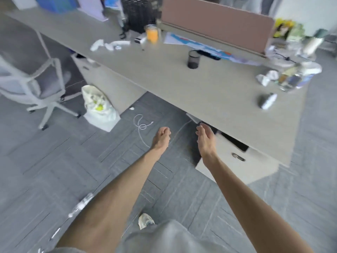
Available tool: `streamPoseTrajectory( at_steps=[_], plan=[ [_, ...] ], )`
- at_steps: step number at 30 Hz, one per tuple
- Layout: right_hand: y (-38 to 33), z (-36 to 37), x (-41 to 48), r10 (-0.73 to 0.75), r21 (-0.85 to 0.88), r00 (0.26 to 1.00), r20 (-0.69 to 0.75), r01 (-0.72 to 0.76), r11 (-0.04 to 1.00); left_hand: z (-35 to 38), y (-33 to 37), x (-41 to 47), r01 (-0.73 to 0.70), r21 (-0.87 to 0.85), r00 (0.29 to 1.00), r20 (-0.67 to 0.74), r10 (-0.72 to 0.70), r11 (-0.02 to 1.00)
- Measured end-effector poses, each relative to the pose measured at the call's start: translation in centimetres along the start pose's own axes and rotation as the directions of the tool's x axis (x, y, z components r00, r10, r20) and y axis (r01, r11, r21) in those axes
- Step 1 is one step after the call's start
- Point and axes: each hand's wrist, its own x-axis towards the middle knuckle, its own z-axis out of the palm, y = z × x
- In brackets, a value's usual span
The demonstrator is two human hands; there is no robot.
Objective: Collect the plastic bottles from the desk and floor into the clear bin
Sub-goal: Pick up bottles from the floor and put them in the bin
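Both my arms reach forward over the grey floor. My left hand [161,136] hangs with loosely curled fingers and holds nothing. My right hand [206,136] is open, fingers relaxed, just below the desk's [182,83] front edge. A crushed clear plastic bottle [81,204] lies on the floor beside my left forearm. On the desk's right end stand clear plastic bottles [291,79] in a cluster, with a small bottle [267,100] lying in front of them. A bottle of orange drink [151,33] stands at the desk's back. No clear bin is in view.
A white bag [99,108] of rubbish sits on the floor by the desk leg, a white cable [142,125] beside it. An office chair [36,84] stands at left. A dark cup [193,59], crumpled tissues [107,45] and a pink divider [215,22] are on the desk.
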Motion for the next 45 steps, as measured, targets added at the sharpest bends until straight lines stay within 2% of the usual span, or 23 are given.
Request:
streamPoseTrajectory(
  at_steps=[7,12,14,17,21,23,25,28,30,35,38,41,45],
  plan=[
    [-3.9,13.4,5.6,-0.034,-0.136,0.973,0.227,0.066,0.989,-11.5,0.2,7.6,0.078,-0.162,0.967,-0.226,-0.114,0.984],
    [-6.1,22.6,10.1,-0.053,-0.2,0.88,0.473,0.165,0.966,-17.1,-0.1,11.4,0.096,-0.314,0.869,-0.436,-0.234,0.944],
    [-6.9,26.1,11.1,-0.059,-0.202,0.811,0.582,0.214,0.956,-19.2,-0.8,11.9,0.117,-0.353,0.808,-0.509,-0.295,0.928],
    [-7.6,30.7,11.5,-0.072,-0.238,0.684,0.726,0.348,0.907,-21.7,-3.4,11.6,0.151,-0.409,0.681,-0.617,-0.395,0.9],
    [-8.1,35.8,9.9,-0.016,-0.251,0.485,0.874,0.479,0.842,-24.0,-4.4,8.3,0.042,-0.545,0.494,-0.718,-0.491,0.838],
    [-7.8,38.3,8.4,0.029,-0.239,0.402,0.915,0.485,0.841,-25.4,-5.4,6.6,-0.031,-0.618,0.399,-0.729,-0.557,0.786],
    [-7.2,40.6,6.5,0.08,-0.241,0.32,0.944,0.504,0.829,-27.0,-7.1,5.1,-0.022,-0.647,0.311,-0.729,-0.609,0.763],
    [-6.2,43.7,3.5,0.145,-0.238,0.206,0.968,0.553,0.798,-29.3,-10.3,2.6,-0.017,-0.692,0.226,-0.705,-0.672,0.721],
    [-5.6,45.8,1.2,0.168,-0.228,0.156,0.973,0.586,0.777,-30.7,-11.5,0.9,-0.029,-0.71,0.178,-0.696,-0.696,0.703],
    [-1.9,52.0,-4.8,0.22,-0.216,0.079,0.972,0.657,0.722,-35.2,-17.4,-2.3,-0.041,-0.741,0.127,-0.669,-0.732,0.67],
    [1.1,55.6,-7.9,0.271,-0.246,0.075,0.96,0.689,0.682,-37.9,-21.4,-3.8,-0.022,-0.772,0.132,-0.632,-0.764,0.635],
    [4.4,58.9,-10.5,0.367,-0.245,0.016,0.93,0.77,0.59,-40.0,-25.9,-5.2,0.0,-0.811,0.124,-0.58,-0.805,0.585],
    [9.9,62.7,-12.7,0.512,-0.245,-0.025,0.858,0.857,0.454,-42.2,-31.3,-6.4,0.014,-0.859,0.052,-0.51,-0.859,0.511]
  ],
)
